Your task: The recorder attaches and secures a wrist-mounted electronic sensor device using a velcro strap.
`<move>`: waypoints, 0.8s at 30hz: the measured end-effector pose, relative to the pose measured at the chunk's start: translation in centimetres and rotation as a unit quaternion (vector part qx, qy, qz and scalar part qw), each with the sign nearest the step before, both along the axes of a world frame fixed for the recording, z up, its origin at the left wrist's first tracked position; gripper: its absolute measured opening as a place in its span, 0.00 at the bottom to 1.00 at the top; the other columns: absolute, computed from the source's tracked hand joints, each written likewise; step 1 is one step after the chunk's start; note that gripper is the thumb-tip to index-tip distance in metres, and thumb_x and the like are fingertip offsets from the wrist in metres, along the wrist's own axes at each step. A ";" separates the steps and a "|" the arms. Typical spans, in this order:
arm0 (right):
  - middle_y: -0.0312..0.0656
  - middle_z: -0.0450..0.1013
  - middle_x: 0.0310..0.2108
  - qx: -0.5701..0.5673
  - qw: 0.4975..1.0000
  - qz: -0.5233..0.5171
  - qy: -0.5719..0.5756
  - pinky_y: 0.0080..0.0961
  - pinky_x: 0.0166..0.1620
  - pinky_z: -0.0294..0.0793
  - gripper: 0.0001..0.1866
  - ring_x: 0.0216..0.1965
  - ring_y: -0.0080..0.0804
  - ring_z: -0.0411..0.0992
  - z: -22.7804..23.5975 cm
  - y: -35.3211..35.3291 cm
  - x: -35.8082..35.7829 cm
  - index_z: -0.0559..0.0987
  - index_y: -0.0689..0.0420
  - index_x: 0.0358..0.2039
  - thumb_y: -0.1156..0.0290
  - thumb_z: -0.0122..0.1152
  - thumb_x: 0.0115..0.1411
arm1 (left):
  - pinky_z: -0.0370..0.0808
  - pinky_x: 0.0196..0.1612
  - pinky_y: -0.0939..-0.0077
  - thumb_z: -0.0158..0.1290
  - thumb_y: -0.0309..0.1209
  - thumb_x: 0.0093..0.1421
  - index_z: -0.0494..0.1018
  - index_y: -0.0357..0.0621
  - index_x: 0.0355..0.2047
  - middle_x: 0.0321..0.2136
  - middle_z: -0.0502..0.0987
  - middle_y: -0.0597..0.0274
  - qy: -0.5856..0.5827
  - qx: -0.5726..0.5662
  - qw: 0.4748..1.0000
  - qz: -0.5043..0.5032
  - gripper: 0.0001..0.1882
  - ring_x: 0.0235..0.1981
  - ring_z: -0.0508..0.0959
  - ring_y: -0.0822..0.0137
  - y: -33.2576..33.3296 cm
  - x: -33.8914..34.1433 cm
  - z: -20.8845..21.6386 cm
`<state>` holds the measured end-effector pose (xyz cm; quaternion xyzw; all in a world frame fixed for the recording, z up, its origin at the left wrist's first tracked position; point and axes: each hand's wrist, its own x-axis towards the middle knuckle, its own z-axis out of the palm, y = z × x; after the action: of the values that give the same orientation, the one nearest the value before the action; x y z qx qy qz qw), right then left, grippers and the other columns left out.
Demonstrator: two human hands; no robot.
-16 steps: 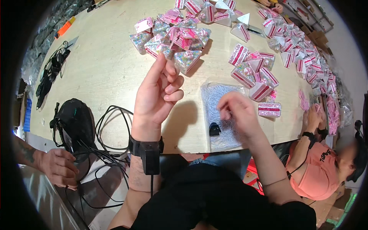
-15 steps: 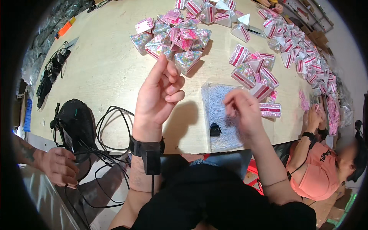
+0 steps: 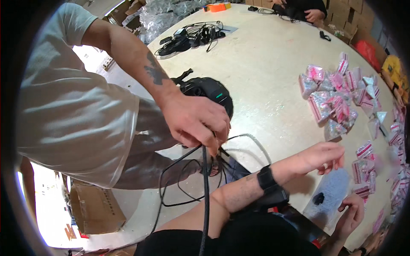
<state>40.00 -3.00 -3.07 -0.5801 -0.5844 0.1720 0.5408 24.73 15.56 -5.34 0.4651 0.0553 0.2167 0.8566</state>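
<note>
My left hand [image 3: 321,158] is held above the table's front part, fingers bent in toward the thumb in a pinch. Anything between its fingertips is too small to make out. Lower right, my right hand [image 3: 351,214] has its fingers curled beside the bundle of pale blue threads [image 3: 335,187], which lies on a clear plastic sheet. A small black piece [image 3: 318,198] rests on the threads. What the right fingers hold, if anything, is hidden. Beyond my left hand lie clear wedge-shaped packs [image 3: 321,106] with pink trim, and more such packs [image 3: 363,168] lie nearer the right hand.
At left a person's hand [image 3: 198,121] grips black cables [image 3: 206,179] that hang across my left arm. A black bag [image 3: 213,91] stands on the table edge. Further back are coiled cables [image 3: 196,36] and an orange tool [image 3: 218,7]. A cardboard box [image 3: 96,209] sits on the floor.
The view has swung left, so the table and both my hands appear further right. The person at left has raised their hand with the cables. My fingers remain bent.
</note>
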 end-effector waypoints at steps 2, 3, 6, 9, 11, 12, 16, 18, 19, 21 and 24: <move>0.38 0.64 0.19 0.054 0.997 -0.008 -0.063 0.20 0.28 0.57 0.21 0.20 0.25 0.61 2.6 0.4 -0.2 0.72 0.62 0.27 0.58 0.43 0.68 | 0.64 0.24 0.84 0.40 0.42 0.69 0.71 0.40 0.29 0.24 0.70 0.68 -0.002 0.039 0.999 -0.003 0.20 0.22 0.68 0.79 -0.5 -1.6 0.2; 0.38 0.64 0.18 0.101 0.988 -0.016 -0.119 0.22 0.28 0.58 0.21 0.19 0.25 0.61 4.3 0.3 0.0 0.72 0.62 0.27 0.57 0.44 0.67 | 0.65 0.27 0.84 0.40 0.42 0.69 0.71 0.40 0.29 0.24 0.70 0.68 0.006 0.034 0.999 -0.004 0.20 0.24 0.68 0.78 -0.9 -2.7 0.6; 0.37 0.59 0.19 0.250 0.950 -0.133 -0.132 0.27 0.30 0.54 0.23 0.22 0.28 0.56 10.2 -3.3 2.5 0.69 0.60 0.26 0.53 0.40 0.67 | 0.67 0.32 0.82 0.43 0.39 0.68 0.71 0.37 0.29 0.26 0.70 0.67 0.048 0.074 0.995 -0.036 0.18 0.28 0.68 0.77 -1.7 -5.2 2.1; 0.36 0.53 0.25 0.403 0.888 -0.212 -0.069 0.27 0.36 0.54 0.13 0.29 0.28 0.52 16.2 -7.8 3.0 0.67 0.59 0.31 0.62 0.42 0.64 | 0.67 0.35 0.81 0.44 0.33 0.66 0.71 0.37 0.29 0.26 0.70 0.67 0.097 0.091 0.990 -0.053 0.13 0.30 0.69 0.76 -1.1 -5.2 1.5; 0.37 0.60 0.26 0.394 0.894 -0.171 -0.128 0.26 0.30 0.59 0.16 0.26 0.28 0.57 20.0 -14.0 3.8 0.68 0.56 0.36 0.55 0.40 0.66 | 0.67 0.35 0.81 0.46 0.31 0.63 0.70 0.35 0.26 0.26 0.71 0.62 0.117 0.098 0.988 0.013 0.12 0.30 0.70 0.72 -1.1 -5.8 1.7; 0.37 0.66 0.25 0.431 0.858 -0.216 -0.180 0.23 0.22 0.63 0.22 0.22 0.27 0.62 21.2 -15.4 3.0 0.70 0.55 0.39 0.49 0.35 0.69 | 0.67 0.33 0.79 0.45 0.31 0.62 0.70 0.35 0.24 0.25 0.71 0.59 0.106 0.115 0.986 0.062 0.13 0.28 0.71 0.69 -1.4 -5.8 1.6; 0.40 0.62 0.28 0.469 0.840 -0.218 -0.168 0.25 0.31 0.62 0.21 0.30 0.29 0.58 20.6 -22.4 -1.3 0.69 0.60 0.39 0.52 0.45 0.66 | 0.72 0.41 0.68 0.41 0.37 0.66 0.74 0.45 0.37 0.39 0.74 0.54 -0.002 0.108 0.992 0.072 0.13 0.40 0.74 0.61 0.9 -6.1 -1.1; 0.32 0.60 0.17 0.413 0.855 -0.285 -0.136 0.22 0.19 0.56 0.17 0.16 0.24 0.58 19.2 -22.9 -2.4 0.68 0.52 0.30 0.54 0.42 0.68 | 0.63 0.23 0.79 0.41 0.47 0.65 0.62 0.47 0.22 0.23 0.63 0.62 -0.053 0.093 0.994 0.002 0.20 0.21 0.64 0.71 6.9 -4.8 -6.3; 0.33 0.62 0.14 0.350 0.890 -0.275 -0.100 0.25 0.17 0.57 0.19 0.13 0.26 0.58 17.4 -24.2 -2.1 0.69 0.53 0.27 0.52 0.41 0.67 | 0.63 0.23 0.79 0.41 0.47 0.65 0.62 0.47 0.22 0.23 0.63 0.62 -0.064 0.089 0.993 -0.047 0.20 0.21 0.64 0.71 5.3 -3.9 -5.3; 0.40 0.67 0.15 0.282 0.881 -0.378 -0.041 0.26 0.21 0.62 0.24 0.15 0.29 0.63 13.9 -25.6 -3.2 0.72 0.60 0.23 0.53 0.44 0.66 | 0.71 0.39 0.69 0.42 0.37 0.65 0.72 0.42 0.32 0.36 0.74 0.53 -0.108 0.031 0.992 0.054 0.14 0.37 0.73 0.62 1.7 -3.1 -1.9; 0.42 0.68 0.17 0.145 0.873 -0.451 0.116 0.23 0.28 0.64 0.22 0.21 0.29 0.66 12.3 -29.0 -6.5 0.73 0.63 0.26 0.55 0.47 0.65 | 0.70 0.37 0.71 0.43 0.39 0.65 0.72 0.39 0.30 0.36 0.73 0.52 -0.159 -0.015 0.987 -0.034 0.16 0.33 0.72 0.61 1.3 -0.1 -1.1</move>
<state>33.48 -31.99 9.24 -0.6717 -0.2108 -0.1106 0.7015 24.64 16.87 -6.47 0.4136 -0.0943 0.2582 0.8680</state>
